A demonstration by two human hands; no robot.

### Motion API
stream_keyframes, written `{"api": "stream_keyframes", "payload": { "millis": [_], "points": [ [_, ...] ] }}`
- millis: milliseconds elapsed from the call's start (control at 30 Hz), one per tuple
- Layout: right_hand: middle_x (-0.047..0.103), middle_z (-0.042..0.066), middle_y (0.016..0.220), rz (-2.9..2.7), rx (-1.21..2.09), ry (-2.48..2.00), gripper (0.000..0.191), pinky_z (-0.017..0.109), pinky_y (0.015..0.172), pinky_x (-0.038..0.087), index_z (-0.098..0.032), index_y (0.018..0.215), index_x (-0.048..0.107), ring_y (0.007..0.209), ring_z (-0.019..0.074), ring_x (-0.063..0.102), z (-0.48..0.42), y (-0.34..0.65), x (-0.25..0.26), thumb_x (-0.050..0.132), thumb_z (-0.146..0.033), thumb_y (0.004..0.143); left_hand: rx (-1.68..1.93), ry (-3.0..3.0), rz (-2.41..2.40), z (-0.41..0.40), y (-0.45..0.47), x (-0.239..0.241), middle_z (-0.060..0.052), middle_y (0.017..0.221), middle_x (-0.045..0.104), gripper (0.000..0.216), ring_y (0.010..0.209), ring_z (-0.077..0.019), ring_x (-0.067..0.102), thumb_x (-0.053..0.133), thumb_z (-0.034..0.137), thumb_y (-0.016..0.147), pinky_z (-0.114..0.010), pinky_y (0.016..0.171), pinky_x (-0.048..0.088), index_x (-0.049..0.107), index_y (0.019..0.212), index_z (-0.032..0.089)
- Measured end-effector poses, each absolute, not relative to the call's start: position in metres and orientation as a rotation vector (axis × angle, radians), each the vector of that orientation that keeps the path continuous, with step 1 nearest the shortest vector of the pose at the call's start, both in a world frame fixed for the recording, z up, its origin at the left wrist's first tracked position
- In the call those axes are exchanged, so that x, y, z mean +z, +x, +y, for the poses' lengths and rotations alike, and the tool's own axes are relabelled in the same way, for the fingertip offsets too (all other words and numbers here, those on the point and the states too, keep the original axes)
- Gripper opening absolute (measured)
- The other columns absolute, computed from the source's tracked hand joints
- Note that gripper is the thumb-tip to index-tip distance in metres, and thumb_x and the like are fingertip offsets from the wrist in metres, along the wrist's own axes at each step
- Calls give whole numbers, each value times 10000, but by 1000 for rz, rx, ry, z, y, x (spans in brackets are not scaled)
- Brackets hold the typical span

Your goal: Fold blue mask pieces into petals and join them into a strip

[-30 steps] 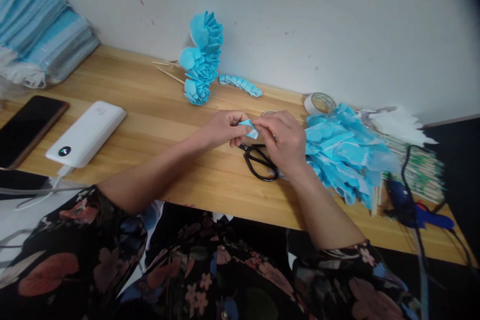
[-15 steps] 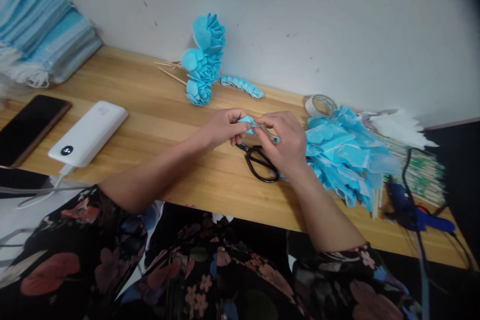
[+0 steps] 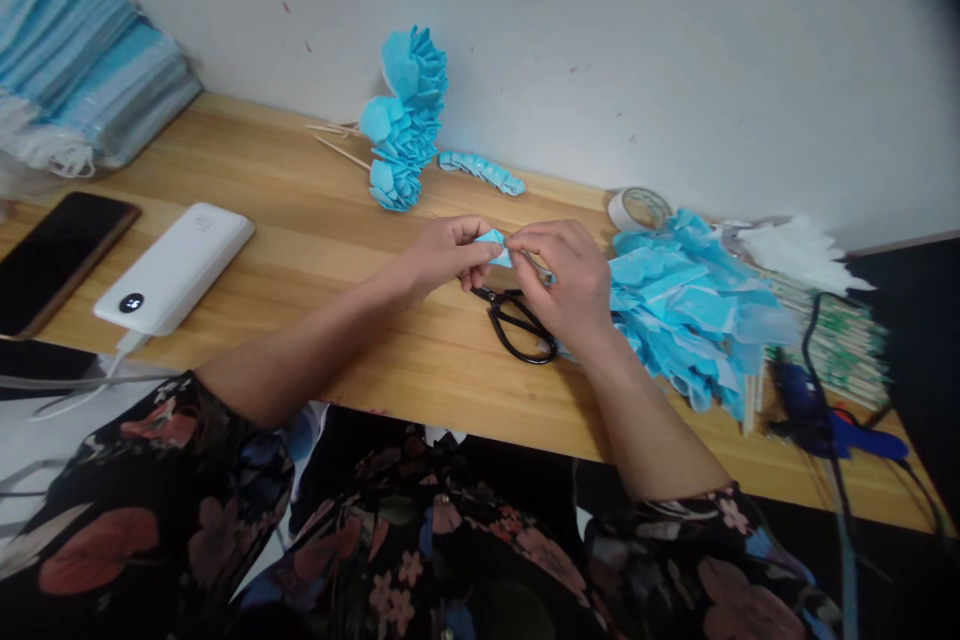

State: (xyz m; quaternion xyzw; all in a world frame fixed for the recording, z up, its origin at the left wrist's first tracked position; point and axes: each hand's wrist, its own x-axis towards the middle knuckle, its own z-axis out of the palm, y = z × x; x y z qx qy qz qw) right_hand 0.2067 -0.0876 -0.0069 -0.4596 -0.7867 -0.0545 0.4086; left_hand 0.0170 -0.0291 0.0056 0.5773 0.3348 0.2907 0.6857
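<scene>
My left hand [image 3: 450,255] pinches a small folded piece of light blue fabric [image 3: 492,242] between thumb and fingers, above the table. My right hand [image 3: 566,270] is closed in a pinch at the right edge of that piece. A thin greyish strip [image 3: 539,268] shows under its fingers; whether they grip it I cannot tell. Below the hands lies a pair of scissors with black handles [image 3: 523,328], its blades partly hidden. A heap of cut blue fabric pieces [image 3: 690,300] lies just right of my right hand.
Blue fabric flowers on sticks [image 3: 405,130] and a folded blue strip [image 3: 481,172] lie along the wall. A tape roll [image 3: 637,209], a blue glue gun [image 3: 832,430] and bundled sticks [image 3: 847,345] are right. Face masks [image 3: 97,70], a phone [image 3: 64,260] and a power bank [image 3: 176,265] are left.
My right fingertips have shifted slightly at the blue piece's right edge, and more of its face shows. My left hand keeps its hold.
</scene>
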Motion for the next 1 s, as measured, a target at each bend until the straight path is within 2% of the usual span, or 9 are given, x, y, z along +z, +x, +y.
{"api": "stream_keyframes", "payload": {
  "millis": [267,367,500,633,700,800,1000],
  "points": [
    [831,70,1033,-1969,-142,-1098,185,429,879,589,-247,1050,764,986,242,765,-88,206,-7,594,-179,1026,684,1274,721,-28,16,4,47,605,642,193,494,-59,593,714,138,946,-166,488,463,599,791,152],
    [834,58,1070,-1890,61,-1158,200,423,888,610,-261,1050,775,1019,234,770,-90,206,-5,591,-194,1006,703,1271,746,-28,16,5,50,599,642,188,481,-57,586,665,89,955,-165,486,467,598,791,153],
    [822,53,1113,-1601,448,-1254,222,362,794,643,-267,1173,750,985,208,774,-88,209,-7,603,-285,1008,707,1285,749,-29,16,5,51,580,633,191,474,-54,572,657,92,951,-160,487,459,593,784,156],
    [783,27,1001,-1518,793,-1244,301,348,787,656,-281,1257,716,908,188,755,-83,212,-12,639,-444,1016,711,1320,741,-28,16,2,48,580,637,160,489,-59,580,678,115,932,-163,503,471,602,799,159],
    [746,6,923,-1519,863,-1253,336,330,761,641,-280,1262,721,835,173,725,-83,212,-13,680,-473,990,715,1343,738,-27,16,1,48,583,638,158,497,-59,585,688,119,924,-162,506,475,604,796,158],
    [696,-17,857,-1525,841,-1275,347,311,737,603,-266,1259,737,767,152,674,-82,209,-14,733,-400,940,715,1379,732,-27,16,1,52,579,631,170,494,-58,580,687,106,921,-161,502,470,600,785,159],
    [656,-24,821,-1523,788,-1274,310,300,720,561,-253,1220,767,741,139,629,-81,205,-18,672,-292,928,713,1416,757,-28,19,-1,60,579,623,165,481,-60,576,705,125,930,-169,492,474,606,802,159]
  ]
}}
